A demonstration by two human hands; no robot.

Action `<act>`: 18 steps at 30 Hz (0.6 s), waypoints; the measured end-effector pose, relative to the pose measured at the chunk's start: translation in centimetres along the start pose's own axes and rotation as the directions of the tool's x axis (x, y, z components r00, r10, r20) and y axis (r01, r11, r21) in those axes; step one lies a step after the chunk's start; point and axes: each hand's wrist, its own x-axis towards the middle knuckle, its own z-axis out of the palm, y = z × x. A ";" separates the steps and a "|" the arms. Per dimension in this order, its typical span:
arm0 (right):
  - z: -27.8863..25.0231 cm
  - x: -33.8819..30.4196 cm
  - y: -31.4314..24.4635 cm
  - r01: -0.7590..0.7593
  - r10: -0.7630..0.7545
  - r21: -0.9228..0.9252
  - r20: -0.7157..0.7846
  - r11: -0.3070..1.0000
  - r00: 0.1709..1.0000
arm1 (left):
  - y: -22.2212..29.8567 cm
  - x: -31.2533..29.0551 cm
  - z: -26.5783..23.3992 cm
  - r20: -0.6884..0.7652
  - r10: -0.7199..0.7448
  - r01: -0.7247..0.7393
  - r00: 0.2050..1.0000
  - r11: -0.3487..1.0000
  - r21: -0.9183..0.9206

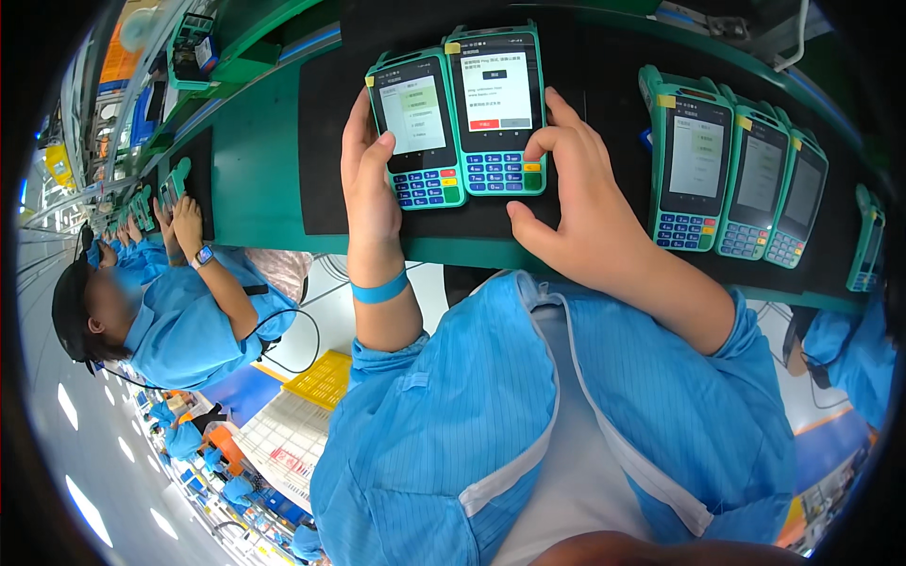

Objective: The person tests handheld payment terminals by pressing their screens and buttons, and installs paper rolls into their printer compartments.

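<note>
Side by side in front of me are two green handheld payment terminals with lit screens and blue keypads. My left hand (373, 193) is closed round the left edge of the left payment terminal (411, 118), its thumb at the screen's edge. The right payment terminal (496, 104) shows a white page with a red button. My right hand (571, 189) is closed at that terminal's right edge. Its bent index finger touches the front near the upper right of the keypad, and its thumb is apart below. The fingertips behind the edges are hidden.
More payment terminals (691, 160) lie on the dark mat (604, 212) to the right, with another terminal (866, 241) beyond them. To the left a co-worker (193, 316) in blue handles a terminal at the green bench (255, 179). A yellow crate (321, 379) stands below the bench.
</note>
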 end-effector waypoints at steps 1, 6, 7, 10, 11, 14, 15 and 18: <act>0.0 0.2 0.0 0.004 -0.004 0.003 -0.015 1.000 1.000 | 0.1 -0.1 0.0 -0.004 -0.008 0.008 1.000 1.000 -0.022; 0.4 0.8 0.7 0.075 -0.089 -0.124 -0.115 0.989 0.989 | -0.8 0.3 -0.8 0.013 0.026 -0.025 1.000 0.998 -0.060; 0.6 1.0 0.8 0.071 -0.092 -0.159 -0.128 0.985 0.987 | -1.0 0.4 -1.0 0.031 0.041 -0.039 0.999 0.997 -0.067; 1.2 1.5 1.1 0.040 -0.062 -0.155 -0.144 0.987 0.988 | -1.1 0.3 -1.2 0.038 0.043 -0.040 0.998 0.997 -0.070; 1.5 1.7 1.2 0.039 -0.063 -0.159 -0.144 0.986 0.988 | -1.1 0.3 -1.2 0.039 0.043 -0.041 0.998 0.996 -0.073; 2.5 2.1 1.5 0.016 -0.051 -0.208 -0.166 0.978 0.985 | -0.9 0.1 -1.1 0.040 0.036 -0.034 0.999 0.998 -0.050; 2.7 2.3 1.6 0.001 -0.051 -0.267 -0.181 0.964 0.982 | -0.9 0.0 -1.1 0.041 0.051 -0.049 0.998 0.998 -0.040; 3.0 2.4 1.9 -0.009 -0.063 -0.353 -0.191 0.936 0.980 | -1.0 -0.1 -1.2 0.040 0.068 -0.066 0.997 0.997 -0.043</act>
